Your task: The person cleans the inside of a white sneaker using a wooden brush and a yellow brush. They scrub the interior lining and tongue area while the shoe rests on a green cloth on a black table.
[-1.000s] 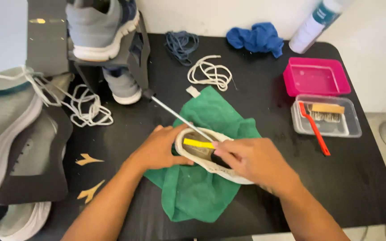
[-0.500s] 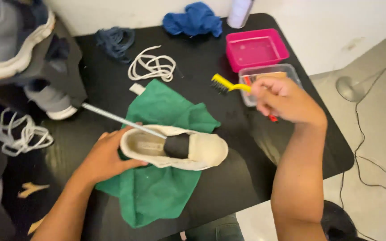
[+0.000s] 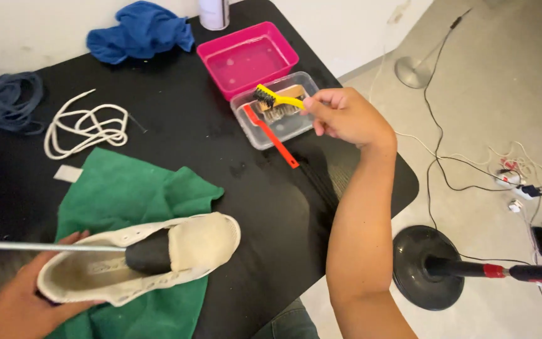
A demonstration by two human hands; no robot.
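Moved: the yellow brush (image 3: 278,98) has been carried from the shoe out to the clear plastic tray (image 3: 301,129); half a second back it was short of the tray, now its bristles are held over it.
Right hand (image 3: 345,116): clenched round the yellow handle, bristle head pointing left, above the wooden brush (image 3: 281,110) lying in the tray.
Left hand (image 3: 17,301): cupped under the heel of the white shoe (image 3: 138,260), steadying it; grip on the shoe, fingers partly hidden.
Shoe position: laid on its side on the green cloth (image 3: 127,194), toe to the right, mounted on a dark form at the end of a metal rod (image 3: 45,247).
Shoe handling: judged light and soft, canvas upper likely to buckle under pressure; best held at the firmer sole edge or heel.
Brush handling: judged light, stiff plastic, possibly slippery if wet; best taken mid-handle.
Nearby: red-handled brush (image 3: 272,136) leaning out of the tray, pink tub (image 3: 248,58) just behind, white laces (image 3: 86,125) well apart.
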